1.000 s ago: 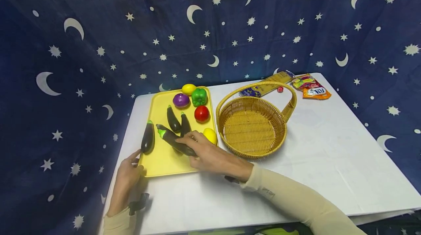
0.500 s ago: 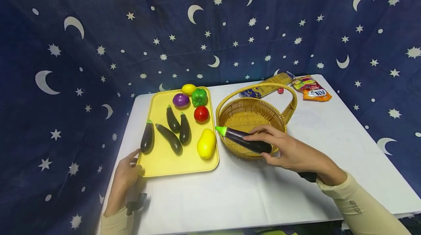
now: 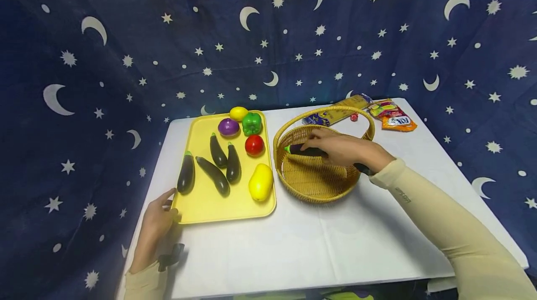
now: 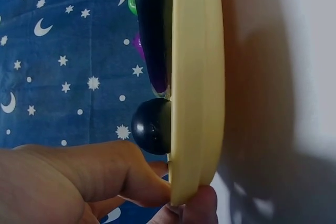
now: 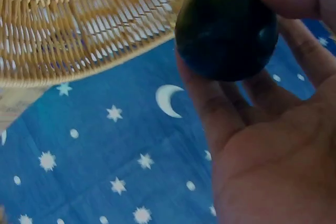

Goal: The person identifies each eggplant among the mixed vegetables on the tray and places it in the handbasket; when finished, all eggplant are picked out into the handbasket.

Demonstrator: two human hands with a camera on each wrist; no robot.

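In the head view my right hand [image 3: 344, 148] grips a dark eggplant [image 3: 296, 150] with a bright green stem end, over the round wicker basket [image 3: 308, 197] and within its handle. The right wrist view shows the eggplant's rounded end [image 5: 226, 40] between thumb and fingers. Whether it touches the basket floor I cannot tell. My left hand [image 3: 158, 218] pinches the near left edge of the yellow tray [image 3: 205, 209]; the left wrist view has thumb and fingers on the tray rim [image 4: 197, 103]. Several more eggplants [image 3: 214, 176] lie on the tray.
The tray also carries a yellow mango-like fruit [image 3: 261, 182], a red tomato [image 3: 254, 145], a green bell pepper [image 3: 251, 123], a purple onion [image 3: 228, 127] and a lemon [image 3: 238, 113]. Behind the basket lie a long gold-and-blue packet [image 3: 335, 112] and an orange FOX'S bag [image 3: 396, 120].
My right hand has lifted the green-tipped eggplant off the tray and carried it right, then farther back over the basket. The left hand has stayed at the tray's edge.
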